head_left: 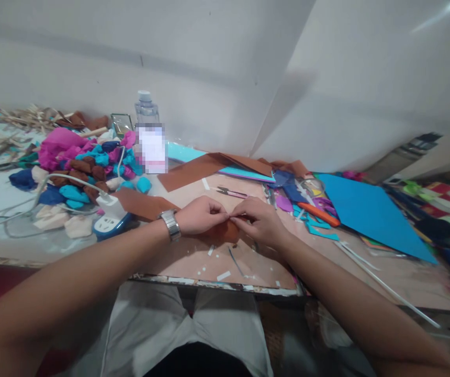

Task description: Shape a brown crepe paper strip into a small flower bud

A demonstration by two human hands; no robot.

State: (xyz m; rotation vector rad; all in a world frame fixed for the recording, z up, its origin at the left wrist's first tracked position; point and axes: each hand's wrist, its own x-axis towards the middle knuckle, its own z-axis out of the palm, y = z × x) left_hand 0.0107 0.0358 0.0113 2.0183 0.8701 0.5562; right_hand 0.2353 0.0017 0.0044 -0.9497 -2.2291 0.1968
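My left hand [199,215], with a metal watch [170,225] on its wrist, and my right hand [262,222] meet fingertip to fingertip above the table. Both pinch the edge of a brown sheet [225,234] that looks like paper; part of it hangs below the fingers. A brown strip [142,204] reaches out to the left behind my left wrist; whether it joins the pinched piece is hidden. Just beyond my hands lie small thread snips [233,193]. White paper scraps [223,276] and a thin dark strip [235,261] lie in front of them.
At left are crumpled colored bundles [87,167] and a power socket [109,222] with a white cable. A clear bottle [146,110] stands behind a blurred-out phone-like object [152,149]. To the right lie an orange cutter [319,213], blue sheet [374,212] and white rod [390,285].
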